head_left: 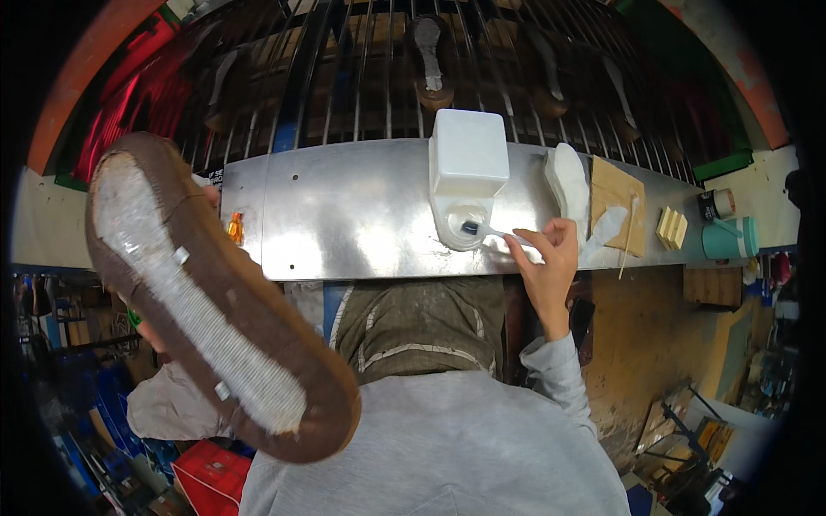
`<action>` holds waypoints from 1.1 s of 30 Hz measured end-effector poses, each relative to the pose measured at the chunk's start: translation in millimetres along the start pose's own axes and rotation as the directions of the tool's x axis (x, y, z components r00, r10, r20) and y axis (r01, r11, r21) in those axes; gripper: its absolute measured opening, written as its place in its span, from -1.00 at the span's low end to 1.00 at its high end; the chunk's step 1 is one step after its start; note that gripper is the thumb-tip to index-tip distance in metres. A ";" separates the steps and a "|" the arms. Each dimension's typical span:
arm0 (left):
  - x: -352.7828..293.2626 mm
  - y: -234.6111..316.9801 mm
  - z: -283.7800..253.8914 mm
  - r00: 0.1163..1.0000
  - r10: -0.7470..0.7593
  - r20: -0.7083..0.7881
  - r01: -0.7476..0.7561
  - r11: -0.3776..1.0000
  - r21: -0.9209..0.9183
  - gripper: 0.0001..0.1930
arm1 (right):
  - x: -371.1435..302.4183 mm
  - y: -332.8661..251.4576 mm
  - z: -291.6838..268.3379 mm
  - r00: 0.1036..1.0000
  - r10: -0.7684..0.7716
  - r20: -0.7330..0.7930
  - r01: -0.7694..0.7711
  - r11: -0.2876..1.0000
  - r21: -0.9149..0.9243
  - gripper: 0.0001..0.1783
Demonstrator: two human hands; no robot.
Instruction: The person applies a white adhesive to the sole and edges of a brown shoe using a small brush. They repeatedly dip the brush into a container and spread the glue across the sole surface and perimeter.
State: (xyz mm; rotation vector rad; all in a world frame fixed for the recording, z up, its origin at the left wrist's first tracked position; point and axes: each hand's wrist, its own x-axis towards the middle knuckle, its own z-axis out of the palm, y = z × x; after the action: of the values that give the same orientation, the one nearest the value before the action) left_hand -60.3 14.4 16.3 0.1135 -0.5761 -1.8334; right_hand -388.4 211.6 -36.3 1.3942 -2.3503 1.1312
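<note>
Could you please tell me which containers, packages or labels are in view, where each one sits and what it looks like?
White plastic container: middle of the metal shelf, boxy, with a round well in front.
Teal cup: far right, round.
Small jar: behind the cup, dark with a pale band.
White label: shelf's left end, partly hidden by the brown shoe.

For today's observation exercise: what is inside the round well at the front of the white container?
The dark head of a white brush, held by the right hand, sits in the white container's well. Any liquid is too unclear to tell.
</note>
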 end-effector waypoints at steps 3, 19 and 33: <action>-19.5 -3.1 -0.1 1.000 0.002 -0.015 -0.001 0.999 0.044 -0.13 | -7.9 -6.1 0.1 0.983 0.179 0.046 -0.181 0.983 0.033 -0.87; -35.1 -30.2 79.6 0.911 -0.401 0.101 0.337 0.862 0.379 0.09 | 74.0 -135.8 -52.0 0.938 -0.314 -0.146 0.341 0.765 0.547 -0.51; -27.3 -44.5 77.0 0.814 -0.402 0.419 0.015 0.736 0.677 0.29 | 108.3 -160.3 -73.8 0.870 -0.398 -0.289 0.486 0.788 0.377 -0.62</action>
State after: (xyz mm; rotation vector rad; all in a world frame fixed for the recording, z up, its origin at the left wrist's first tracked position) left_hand -117.1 74.8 58.5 0.1257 -1.6790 -1.8064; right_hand -332.5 146.5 152.1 1.7579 -1.5513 1.6120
